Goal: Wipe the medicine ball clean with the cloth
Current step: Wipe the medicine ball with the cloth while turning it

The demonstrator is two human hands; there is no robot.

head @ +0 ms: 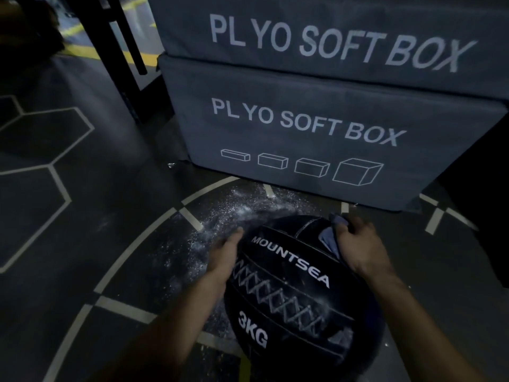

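Pressing the cloth (330, 238) onto the medicine ball (292, 293) at 1 o'clock, right hand (360, 249) is clutching it; left hand (224, 253), fingers extended flat, is bracing at 10 o'clock, gripping nothing.

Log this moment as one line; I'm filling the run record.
stage: wiping | left hand: flat, steadying medicine ball | right hand: pressing cloth on ball top | white powder on floor

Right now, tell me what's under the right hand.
A blue-grey cloth pressed onto the medicine ball beneath the right hand; the hand covers most of it.
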